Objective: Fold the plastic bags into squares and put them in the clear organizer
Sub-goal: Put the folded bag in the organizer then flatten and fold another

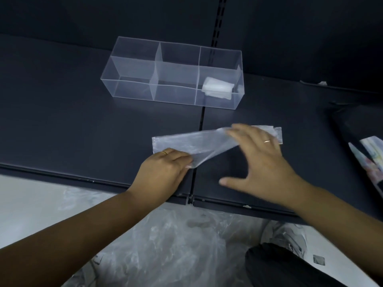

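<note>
Hands first: our left hand (165,168) pinches the near corner of a plastic bag (196,141), its fingers curled round the thin film where one end has been turned down into a slanted flap. Our right hand (257,154) is open, its fingers straight and spread. The fingertips lie on the upper edge of the bag and the thumb sticks out toward us, clear of the film. That hand is somewhat blurred. We see a ring on each hand.

The bag lies as a long, narrow, see-through strip on the dark shelf (62,121), running left to right across the seam between two shelf panels. Its right end shows past our right hand.

Behind the bag, well apart from it, stands the clear organizer (132,79), split into compartments by thin walls. A small white folded bag (217,88) lies at its right end; we cannot tell which compartment there holds it.

Below the shelf edge a heap of bags (165,245) lies crumpled on the floor, beside a pale shoe (286,235). Some printed packets (371,158) show at the right edge.
</note>
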{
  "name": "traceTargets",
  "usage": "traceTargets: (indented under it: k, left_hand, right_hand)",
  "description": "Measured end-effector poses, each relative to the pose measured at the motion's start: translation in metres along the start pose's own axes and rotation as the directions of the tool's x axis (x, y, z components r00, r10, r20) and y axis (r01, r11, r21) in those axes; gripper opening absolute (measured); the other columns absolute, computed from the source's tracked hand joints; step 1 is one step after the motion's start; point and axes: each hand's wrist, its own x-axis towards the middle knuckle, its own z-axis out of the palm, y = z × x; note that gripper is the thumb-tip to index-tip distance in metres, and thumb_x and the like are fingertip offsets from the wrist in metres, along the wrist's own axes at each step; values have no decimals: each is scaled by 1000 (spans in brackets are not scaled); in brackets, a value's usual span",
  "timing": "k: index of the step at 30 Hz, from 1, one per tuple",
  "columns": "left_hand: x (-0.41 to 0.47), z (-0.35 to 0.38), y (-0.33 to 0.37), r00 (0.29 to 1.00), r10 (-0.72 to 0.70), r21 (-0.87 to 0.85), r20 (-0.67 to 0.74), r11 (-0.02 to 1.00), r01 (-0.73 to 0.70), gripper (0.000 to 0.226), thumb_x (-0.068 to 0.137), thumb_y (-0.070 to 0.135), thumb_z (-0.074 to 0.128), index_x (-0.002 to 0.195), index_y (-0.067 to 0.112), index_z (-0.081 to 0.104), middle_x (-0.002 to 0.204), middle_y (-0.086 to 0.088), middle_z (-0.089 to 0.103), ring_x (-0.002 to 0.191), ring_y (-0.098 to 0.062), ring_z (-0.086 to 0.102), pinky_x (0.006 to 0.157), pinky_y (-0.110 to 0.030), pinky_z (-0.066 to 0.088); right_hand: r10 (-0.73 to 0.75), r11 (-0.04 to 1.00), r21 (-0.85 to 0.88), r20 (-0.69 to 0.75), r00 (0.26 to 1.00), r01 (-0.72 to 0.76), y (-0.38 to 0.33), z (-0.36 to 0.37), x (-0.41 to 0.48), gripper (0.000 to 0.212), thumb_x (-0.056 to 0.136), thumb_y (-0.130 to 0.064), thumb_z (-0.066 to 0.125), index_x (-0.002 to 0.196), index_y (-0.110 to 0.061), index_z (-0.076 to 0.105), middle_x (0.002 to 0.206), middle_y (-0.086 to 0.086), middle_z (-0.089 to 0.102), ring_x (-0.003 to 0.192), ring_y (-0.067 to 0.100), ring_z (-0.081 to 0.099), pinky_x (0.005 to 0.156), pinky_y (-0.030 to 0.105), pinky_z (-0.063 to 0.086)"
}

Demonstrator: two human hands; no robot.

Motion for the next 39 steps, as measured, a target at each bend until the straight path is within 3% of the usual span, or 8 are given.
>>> traceTargets:
  k: [6,12,19,24,29,33,36,39]
  left_hand:
    - [-6,-8,9,996,-21,-7,92,1000,22,7,84,10,71,89,9,75,87,-5,74,77,-26,69,65,-36,58]
    - [-18,-23,-11,961,-232,-191,148,947,258,15,93,16,62,98,17,76,92,4,74,87,-13,67,74,-21,50]
    - [-22,-29,-48,710,-662,-471,240,560,682,17,88,26,67,74,33,73,67,25,68,63,11,60,61,1,39]
    - [-18,-23,-58,684,-701,-434,202,562,704,20,88,27,67,68,29,70,58,17,64,52,3,57,54,-2,38]
    - [-9,-19,-57,748,-643,-350,165,671,654,21,89,26,66,69,23,70,57,18,65,61,7,59,57,-1,37]
    - [-3,-17,-57,759,-629,-344,169,684,644,23,88,26,67,66,31,66,59,11,68,64,4,62,57,-2,39]
    - [0,-15,-58,745,-644,-321,174,678,661,21,87,29,68,67,31,63,58,10,67,62,-2,64,57,-6,43]
    - [3,-14,-56,704,-686,-242,182,663,709,7,86,31,69,84,25,66,74,8,69,68,-8,63,63,-24,49]
  right_hand:
    - [-73,990,-127,-108,992,59,-17,22,7,55,62,-28,85,112,-19,65,116,-4,64,122,22,50,115,50,10]
    - [88,951,292,70,994,-105,33,4,16,4,80,-19,75,79,-18,72,86,-6,66,92,16,53,91,28,39]
    - [395,769,489,142,908,-411,51,16,23,14,88,-22,67,76,-18,73,79,-2,71,74,17,63,64,18,43]
    - [457,757,453,150,877,-471,46,17,29,15,88,-24,65,75,-18,71,82,-11,70,79,4,61,65,11,40]
    - [505,779,417,23,863,-467,40,7,32,17,87,-41,61,86,-24,64,83,-10,61,79,8,58,73,26,44]
    - [286,957,124,-243,927,-263,17,1,41,29,84,-25,67,111,-14,63,111,5,54,105,27,52,93,40,39]
    - [-52,999,3,-128,990,53,-16,15,41,43,83,-13,64,125,-11,59,139,10,49,126,32,45,106,41,32]
    - [-268,961,-40,93,959,273,-48,43,33,55,95,-28,53,145,-13,38,157,6,26,146,22,21,120,37,8]
